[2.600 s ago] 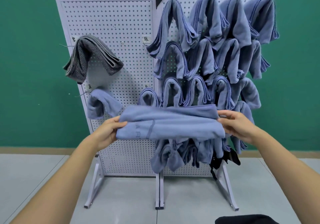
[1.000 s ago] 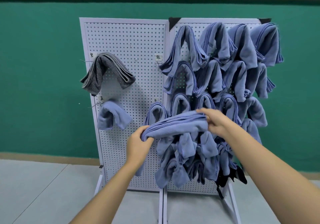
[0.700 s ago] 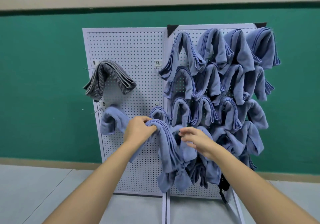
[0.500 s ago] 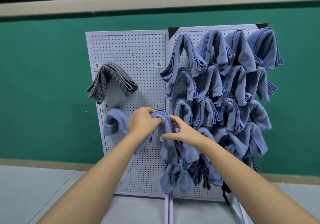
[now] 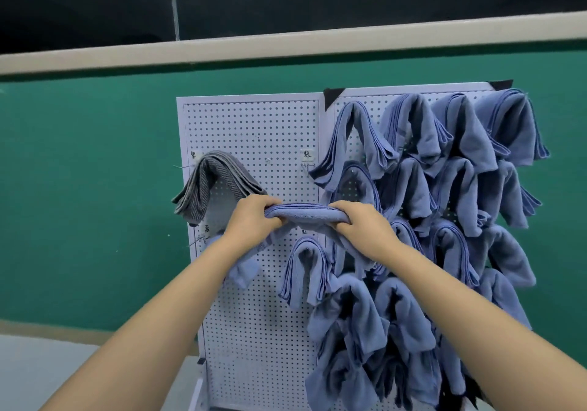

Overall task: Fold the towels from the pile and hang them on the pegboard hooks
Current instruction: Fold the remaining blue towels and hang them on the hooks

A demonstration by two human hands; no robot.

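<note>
Towel [image 5: 305,214] raised, between left grip [image 5: 254,220], right grip [image 5: 362,229]

- Top-middle label [image 5: 307,154], white paper on the pegboard [image 5: 254,131]: one dark handwritten Chinese character, seemingly 绿.
- Top-left label [image 5: 193,155], at the board's left edge: one handwritten character, too blurred to read.
- Lower-left label [image 5: 206,229]: one handwritten character, blurred.
- Lower-middle label [image 5: 304,230]: mostly covered, unreadable.

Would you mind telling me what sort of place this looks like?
Probably a staged workroom, not a home: a white perforated pegboard crowded with folded blue towels, before a bare green wall.
</note>
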